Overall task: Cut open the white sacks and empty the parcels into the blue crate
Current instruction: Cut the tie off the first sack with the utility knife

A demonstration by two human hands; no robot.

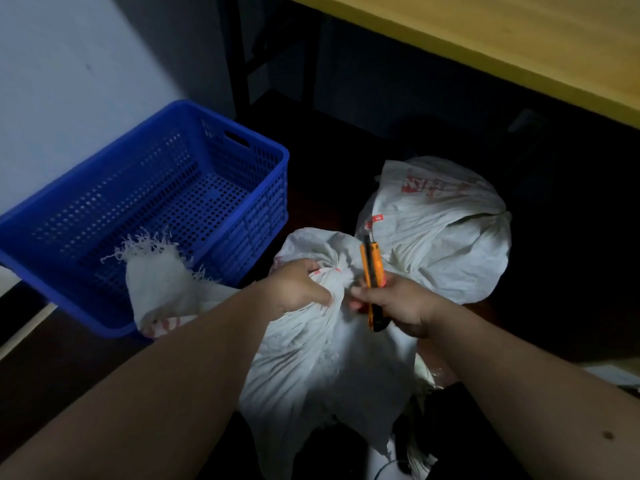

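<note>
the near white sack (pixel 322 358) stands on the dark floor just right of the blue crate (pixel 145 216), its mouth gathered into a tied neck at the top. the left hand (pixel 298 289) has a clenched grip on that bunched neck, fingers buried in the folds. the right hand (pixel 391 306) is wrapped around an orange utility knife (pixel 373 282), held upright with its tip pointing away from the person — it sits right at the knot, on the side of the neck away from the crate; whether the blade touches the fabric cannot be told.

a second white sack (pixel 443 230), tied shut and printed in red, lies beyond the near sack, farther from the crate. a loose piece of white sacking (pixel 162 285) with a frayed edge hangs over the crate's near rim, partly inside it. no parcels show in the crate — only its perforated floor and walls. a yellow desk (pixel 502 36) runs across the far side, well beyond the crate, and a pale wall stands behind the crate.
</note>
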